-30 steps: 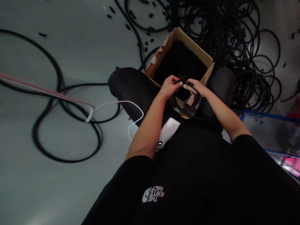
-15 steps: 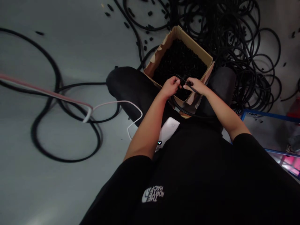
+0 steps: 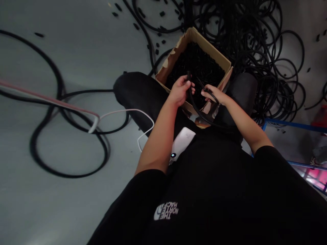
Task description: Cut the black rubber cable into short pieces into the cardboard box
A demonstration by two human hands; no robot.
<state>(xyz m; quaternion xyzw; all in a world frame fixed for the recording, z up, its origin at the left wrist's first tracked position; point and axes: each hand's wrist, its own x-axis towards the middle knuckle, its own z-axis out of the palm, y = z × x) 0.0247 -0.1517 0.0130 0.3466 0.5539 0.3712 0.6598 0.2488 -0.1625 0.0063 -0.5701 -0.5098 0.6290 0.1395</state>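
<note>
My left hand [image 3: 181,90] grips a black hose [image 3: 196,108] near its end, which sticks up past the thumb; the hose curves down toward my lap. To its right, my right hand [image 3: 212,94] is closed around a thin dark tool [image 3: 200,81], perhaps scissors or pliers, whose tip points up and left. Both hands are over the near side of an open cardboard box [image 3: 211,47], apart from each other. Many small black pieces [image 3: 196,61] fill the box, which stands between my knees.
Tangled black hose [image 3: 255,51] lies on the floor at the upper right, with loops [image 3: 68,176] at the left. Small black pieces are scattered beyond the box. A white power bank [image 3: 182,141] with a cable rests on my lap. A blue-edged frame [image 3: 296,124] stands at the right.
My left hand has shifted slightly left and now holds the hose end upright. The hands are farther apart, and the tool in my right hand is away from the hose.
</note>
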